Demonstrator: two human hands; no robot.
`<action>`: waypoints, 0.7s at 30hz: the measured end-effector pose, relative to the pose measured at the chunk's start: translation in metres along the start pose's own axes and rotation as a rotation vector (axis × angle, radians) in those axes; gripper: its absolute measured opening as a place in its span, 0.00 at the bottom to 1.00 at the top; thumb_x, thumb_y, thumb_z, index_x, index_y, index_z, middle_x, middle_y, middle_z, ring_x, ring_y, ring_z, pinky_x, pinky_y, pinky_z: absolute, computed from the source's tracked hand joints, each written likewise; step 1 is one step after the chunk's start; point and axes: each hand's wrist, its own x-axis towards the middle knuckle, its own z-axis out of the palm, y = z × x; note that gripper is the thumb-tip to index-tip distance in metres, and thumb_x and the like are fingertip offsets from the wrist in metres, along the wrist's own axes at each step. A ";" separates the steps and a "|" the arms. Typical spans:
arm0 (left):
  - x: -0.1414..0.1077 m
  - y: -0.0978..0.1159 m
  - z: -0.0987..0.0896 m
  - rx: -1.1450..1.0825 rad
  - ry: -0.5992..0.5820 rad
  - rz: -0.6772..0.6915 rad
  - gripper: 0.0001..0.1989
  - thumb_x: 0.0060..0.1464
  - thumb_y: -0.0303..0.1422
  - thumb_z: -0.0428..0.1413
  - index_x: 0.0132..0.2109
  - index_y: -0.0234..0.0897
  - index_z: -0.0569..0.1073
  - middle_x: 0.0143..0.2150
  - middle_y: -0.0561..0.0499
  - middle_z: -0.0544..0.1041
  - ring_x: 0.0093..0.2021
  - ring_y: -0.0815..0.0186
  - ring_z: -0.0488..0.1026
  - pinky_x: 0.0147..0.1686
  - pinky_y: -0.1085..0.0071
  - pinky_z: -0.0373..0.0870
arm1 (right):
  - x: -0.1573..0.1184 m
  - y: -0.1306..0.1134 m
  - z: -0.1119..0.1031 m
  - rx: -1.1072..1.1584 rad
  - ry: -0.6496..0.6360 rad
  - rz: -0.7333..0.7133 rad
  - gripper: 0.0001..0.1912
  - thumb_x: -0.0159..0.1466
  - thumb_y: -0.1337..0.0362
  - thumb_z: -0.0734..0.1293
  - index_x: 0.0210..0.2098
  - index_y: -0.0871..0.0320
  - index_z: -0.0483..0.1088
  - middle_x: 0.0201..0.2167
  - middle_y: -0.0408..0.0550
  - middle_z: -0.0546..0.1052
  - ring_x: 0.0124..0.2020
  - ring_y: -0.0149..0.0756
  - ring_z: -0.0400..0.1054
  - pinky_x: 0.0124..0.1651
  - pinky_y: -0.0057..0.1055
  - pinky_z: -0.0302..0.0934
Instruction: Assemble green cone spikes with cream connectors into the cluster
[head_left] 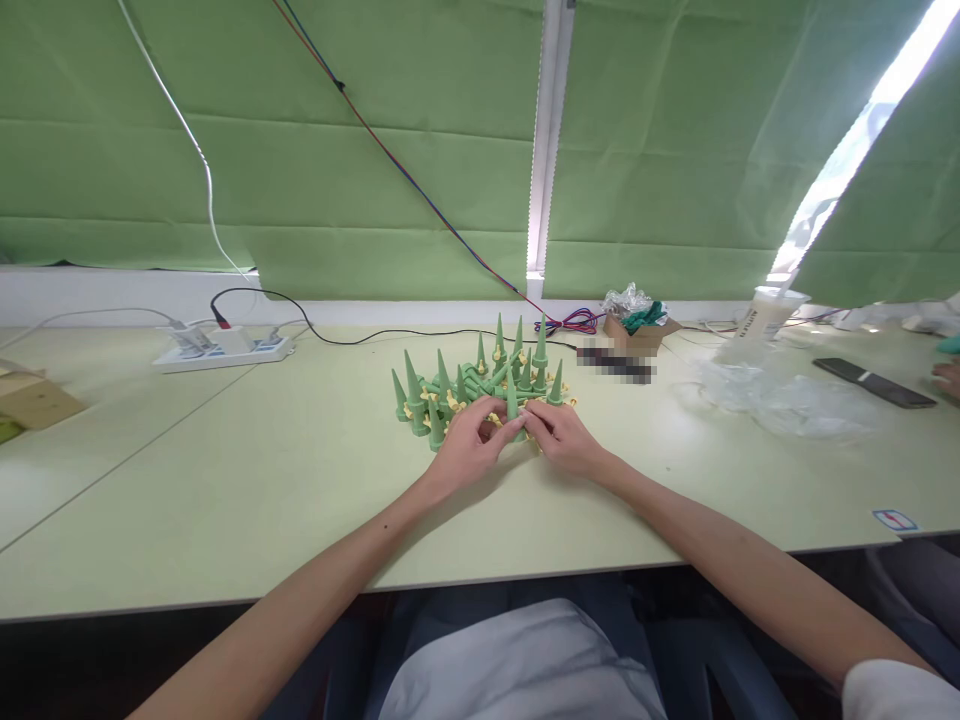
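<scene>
Between my two hands stands a green pointed cone piece (512, 396), upright on the table in front of a cluster of similar pieces. The fingers of my left hand (474, 440) close on its left side. From the right, the fingertips of my right hand (562, 437) pinch at the same piece, low down. Behind and left of my hands are several more green cones (414, 390) with small yellow parts at their sides. Green rod-like pieces (480, 380) lie heaped among them. My fingers hide the lower part of the held cone.
A white power strip (225, 347) with plugs sits at the back left, and a cardboard box (37, 395) at the left edge. Toward the right are a small open carton (637, 338), a plastic cup (765, 315), clear plastic bags (795, 400) and a dark phone (874, 382). Another person's hand (949, 375) shows far right.
</scene>
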 end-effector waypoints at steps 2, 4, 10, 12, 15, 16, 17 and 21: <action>0.000 0.000 0.000 0.002 0.004 0.005 0.16 0.61 0.46 0.53 0.36 0.36 0.67 0.34 0.51 0.68 0.26 0.72 0.63 0.23 0.74 0.61 | 0.000 0.001 0.000 0.002 0.006 -0.001 0.18 0.71 0.59 0.54 0.25 0.55 0.49 0.19 0.38 0.55 0.21 0.29 0.48 0.27 0.30 0.45; 0.000 0.000 0.000 0.003 0.014 0.010 0.16 0.60 0.46 0.53 0.36 0.36 0.67 0.34 0.51 0.68 0.26 0.72 0.63 0.23 0.74 0.61 | 0.000 0.001 0.001 0.004 0.007 -0.004 0.18 0.71 0.59 0.54 0.25 0.55 0.50 0.19 0.38 0.56 0.21 0.29 0.49 0.27 0.30 0.45; 0.000 -0.001 0.000 0.012 0.023 0.026 0.16 0.60 0.46 0.53 0.36 0.37 0.67 0.34 0.51 0.67 0.26 0.72 0.62 0.23 0.74 0.61 | 0.000 0.002 0.001 0.005 0.004 0.001 0.18 0.71 0.59 0.54 0.25 0.55 0.50 0.19 0.38 0.56 0.21 0.29 0.49 0.27 0.30 0.46; 0.000 -0.001 0.000 0.017 0.024 0.033 0.16 0.60 0.46 0.53 0.36 0.37 0.67 0.34 0.52 0.67 0.26 0.72 0.63 0.24 0.74 0.61 | 0.000 0.002 0.001 0.007 0.005 0.002 0.18 0.72 0.59 0.54 0.25 0.55 0.50 0.20 0.38 0.56 0.21 0.29 0.49 0.27 0.30 0.46; 0.000 -0.002 0.000 0.022 0.026 0.035 0.16 0.61 0.46 0.53 0.36 0.37 0.67 0.34 0.52 0.67 0.25 0.72 0.62 0.24 0.74 0.61 | 0.000 0.002 0.001 0.007 0.004 0.001 0.18 0.72 0.59 0.54 0.25 0.55 0.50 0.20 0.38 0.56 0.21 0.29 0.49 0.27 0.30 0.46; 0.000 -0.002 0.000 0.025 0.028 0.036 0.16 0.61 0.46 0.53 0.36 0.37 0.67 0.34 0.52 0.67 0.25 0.72 0.62 0.24 0.74 0.61 | 0.000 0.002 0.001 0.006 0.004 0.002 0.18 0.72 0.59 0.54 0.25 0.55 0.50 0.20 0.38 0.56 0.21 0.29 0.49 0.27 0.31 0.46; 0.000 -0.002 0.000 0.028 0.028 0.037 0.16 0.61 0.46 0.53 0.36 0.37 0.67 0.34 0.52 0.67 0.25 0.72 0.62 0.24 0.74 0.61 | 0.000 0.001 0.000 0.004 0.003 0.003 0.18 0.72 0.59 0.54 0.25 0.55 0.50 0.19 0.38 0.56 0.21 0.29 0.49 0.27 0.31 0.46; 0.000 -0.001 0.000 0.027 0.024 0.043 0.16 0.61 0.47 0.52 0.36 0.37 0.67 0.34 0.51 0.67 0.25 0.72 0.62 0.24 0.74 0.61 | 0.000 0.002 0.001 -0.005 0.004 0.003 0.18 0.72 0.58 0.54 0.26 0.55 0.50 0.20 0.38 0.57 0.21 0.29 0.49 0.27 0.31 0.46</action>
